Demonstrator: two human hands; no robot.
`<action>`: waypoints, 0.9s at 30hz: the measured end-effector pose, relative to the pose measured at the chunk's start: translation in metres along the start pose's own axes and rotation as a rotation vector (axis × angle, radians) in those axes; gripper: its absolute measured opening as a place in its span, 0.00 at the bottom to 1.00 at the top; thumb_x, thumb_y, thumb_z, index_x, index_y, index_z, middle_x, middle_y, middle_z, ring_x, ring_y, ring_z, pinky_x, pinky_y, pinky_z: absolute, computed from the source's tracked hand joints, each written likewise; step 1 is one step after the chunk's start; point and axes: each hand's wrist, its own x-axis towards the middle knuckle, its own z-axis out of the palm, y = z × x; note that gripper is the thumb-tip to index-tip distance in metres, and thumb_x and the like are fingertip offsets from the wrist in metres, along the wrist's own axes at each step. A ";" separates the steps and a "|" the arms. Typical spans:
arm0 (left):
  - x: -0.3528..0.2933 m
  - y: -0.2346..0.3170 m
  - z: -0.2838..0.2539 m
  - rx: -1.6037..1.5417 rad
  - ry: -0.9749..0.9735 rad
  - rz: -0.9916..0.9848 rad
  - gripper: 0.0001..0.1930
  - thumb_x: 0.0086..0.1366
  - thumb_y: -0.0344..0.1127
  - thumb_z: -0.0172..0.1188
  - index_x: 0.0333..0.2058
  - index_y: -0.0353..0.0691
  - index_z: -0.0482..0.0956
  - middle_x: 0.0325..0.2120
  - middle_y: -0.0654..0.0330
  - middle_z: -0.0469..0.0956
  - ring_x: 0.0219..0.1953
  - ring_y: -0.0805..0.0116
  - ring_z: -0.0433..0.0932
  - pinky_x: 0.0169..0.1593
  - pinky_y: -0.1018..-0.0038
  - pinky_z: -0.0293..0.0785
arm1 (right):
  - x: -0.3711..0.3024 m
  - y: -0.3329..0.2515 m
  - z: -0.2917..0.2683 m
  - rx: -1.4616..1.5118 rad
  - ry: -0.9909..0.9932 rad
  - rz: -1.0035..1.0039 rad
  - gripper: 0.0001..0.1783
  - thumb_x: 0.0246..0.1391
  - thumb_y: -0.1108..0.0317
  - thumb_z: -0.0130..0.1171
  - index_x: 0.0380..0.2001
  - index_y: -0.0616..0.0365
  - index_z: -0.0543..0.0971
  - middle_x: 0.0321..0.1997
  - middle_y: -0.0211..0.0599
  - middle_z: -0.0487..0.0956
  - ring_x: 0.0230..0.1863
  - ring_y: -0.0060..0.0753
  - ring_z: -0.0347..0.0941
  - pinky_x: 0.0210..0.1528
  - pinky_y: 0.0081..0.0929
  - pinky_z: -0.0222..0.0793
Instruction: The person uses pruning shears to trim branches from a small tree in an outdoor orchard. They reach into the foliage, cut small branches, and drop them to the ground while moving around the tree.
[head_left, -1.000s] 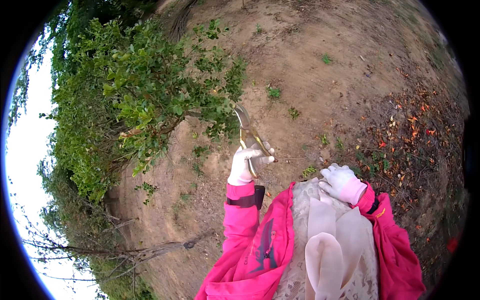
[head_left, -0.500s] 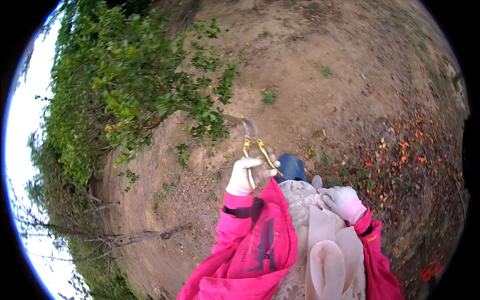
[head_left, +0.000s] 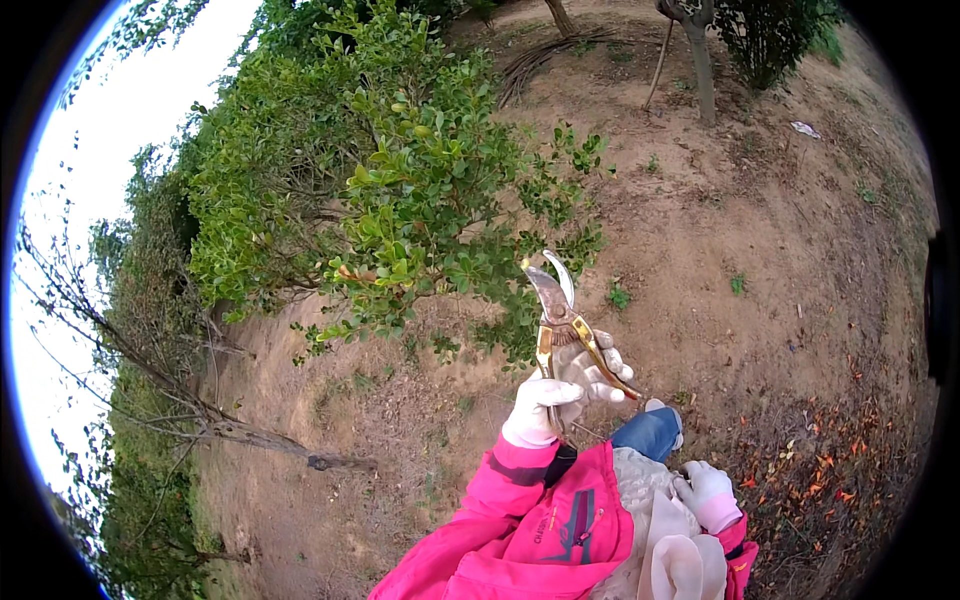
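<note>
My left hand, in a white work glove, grips a pair of pruning shears with yellowish handles. The blades are spread apart and point up, in front of the lower leaves of a green shrub. Nothing shows between the blades. My right hand, also gloved, rests low against the pale lace apron at my front. Its fingers are curled, and what they hold, if anything, is hidden.
Bare brown soil slopes around the shrub. A dry, leafless branch reaches in from the left. Orange and red fallen leaves lie at the right. A thin tree trunk and a pile of cut sticks stand farther off.
The view has shifted, bringing tree trunks into sight at the top. My left hand has raised the shears, which appear larger and nearer. My right hand stays at the apron.
</note>
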 end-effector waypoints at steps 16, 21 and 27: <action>0.053 0.091 0.044 -0.150 -0.088 0.516 0.38 0.43 0.41 0.60 0.55 0.31 0.64 0.40 0.50 0.70 0.45 0.48 0.70 0.40 0.61 0.78 | 0.145 -0.014 -0.100 -0.173 -0.092 -0.311 0.18 0.53 0.52 0.53 0.37 0.56 0.75 0.34 0.47 0.78 0.37 0.52 0.75 0.42 0.47 0.67; 0.063 0.099 0.045 -0.116 -0.105 0.595 0.37 0.44 0.39 0.59 0.55 0.30 0.63 0.39 0.48 0.70 0.46 0.45 0.70 0.40 0.61 0.80 | 0.175 -0.003 -0.109 -0.165 -0.203 -0.331 0.19 0.54 0.51 0.51 0.36 0.57 0.76 0.36 0.48 0.79 0.40 0.52 0.75 0.44 0.46 0.68; 0.075 0.103 0.048 -0.152 0.066 0.659 0.15 0.45 0.29 0.57 0.33 0.37 0.64 0.18 0.64 0.59 0.18 0.71 0.60 0.15 0.79 0.58 | 0.216 0.012 -0.127 -0.204 -0.268 -0.391 0.22 0.54 0.48 0.50 0.37 0.56 0.76 0.37 0.48 0.79 0.42 0.52 0.75 0.45 0.44 0.69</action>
